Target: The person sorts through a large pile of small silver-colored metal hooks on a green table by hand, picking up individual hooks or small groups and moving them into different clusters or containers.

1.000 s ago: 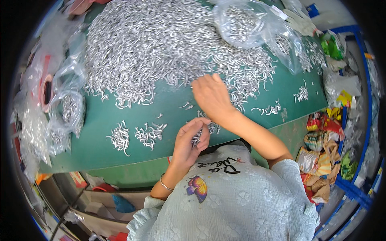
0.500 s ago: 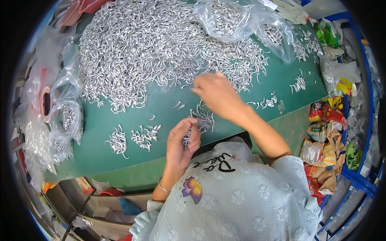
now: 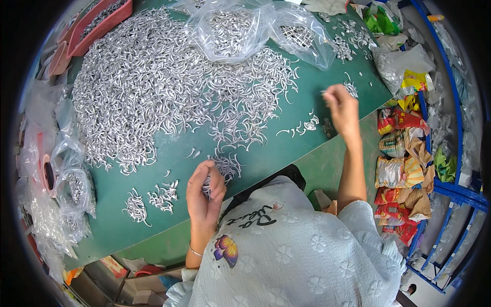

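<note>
A large heap of small curved silver metal hooks (image 3: 153, 87) covers the green table (image 3: 286, 148). My left hand (image 3: 204, 192) is held above the near table edge, fingers closed around a bunch of those hooks. My right hand (image 3: 341, 107) is stretched out to the right, fingers pinched over a small cluster of hooks (image 3: 351, 90) by the table's right edge. Two little sorted piles (image 3: 151, 199) lie left of my left hand, and a few more hooks (image 3: 302, 127) lie between my hands.
Clear plastic bags of hooks (image 3: 240, 28) sit at the table's far side, more bags (image 3: 66, 189) on the left. Red trays (image 3: 97, 20) stand at the far left. Colourful packets (image 3: 404, 169) and a blue rack (image 3: 450, 189) crowd the right.
My right hand has swung from the heap's near edge out to the right side of the table. My left hand stayed near my chest, holding its bunch.
</note>
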A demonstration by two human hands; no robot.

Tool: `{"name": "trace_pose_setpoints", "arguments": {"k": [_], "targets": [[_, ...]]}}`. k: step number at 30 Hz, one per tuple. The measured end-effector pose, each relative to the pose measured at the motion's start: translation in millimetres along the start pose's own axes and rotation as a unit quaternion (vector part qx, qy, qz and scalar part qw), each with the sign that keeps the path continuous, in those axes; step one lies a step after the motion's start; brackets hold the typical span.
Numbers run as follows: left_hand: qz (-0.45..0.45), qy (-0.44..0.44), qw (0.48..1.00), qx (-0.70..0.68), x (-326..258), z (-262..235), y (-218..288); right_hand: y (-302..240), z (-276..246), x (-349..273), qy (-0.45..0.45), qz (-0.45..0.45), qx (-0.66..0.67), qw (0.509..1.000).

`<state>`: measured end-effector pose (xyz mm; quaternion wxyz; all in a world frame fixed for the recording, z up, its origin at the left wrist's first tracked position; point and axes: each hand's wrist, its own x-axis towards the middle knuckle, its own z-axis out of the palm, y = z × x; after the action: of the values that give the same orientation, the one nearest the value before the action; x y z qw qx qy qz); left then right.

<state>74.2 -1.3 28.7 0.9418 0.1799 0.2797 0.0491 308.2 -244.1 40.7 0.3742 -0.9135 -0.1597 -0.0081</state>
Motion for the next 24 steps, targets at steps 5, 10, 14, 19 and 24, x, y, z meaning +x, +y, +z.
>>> {"name": "trace_pose_setpoints", "arguments": {"k": [5, 10, 14, 19, 24], "targets": [[0.0, -0.01, 1.0, 0.004, 1.1, 1.3, -0.4, 35.6, -18.9, 2.4, 0.075, -0.11, -0.259, 0.957], [0.004, -0.02, 1.0, -0.011, 1.7, -2.3, -2.1, -31.1, 32.3, -8.5, -0.101, -0.223, -0.071, 0.967], [0.005, -0.019, 1.0, 0.004, -2.3, 3.5, -0.6, -73.4, 79.8, -23.1, -0.225, -0.307, -0.109, 0.918], [0.016, -0.009, 1.0, -0.005, -3.8, -1.1, -0.1, -61.5, 114.2, -14.1, -0.137, -0.39, -0.122, 0.902], [0.024, -0.003, 1.0, 0.003, -4.0, 2.2, 1.1, -65.7, 127.2, 9.3, -0.073, -0.368, -0.061, 0.925]]}}
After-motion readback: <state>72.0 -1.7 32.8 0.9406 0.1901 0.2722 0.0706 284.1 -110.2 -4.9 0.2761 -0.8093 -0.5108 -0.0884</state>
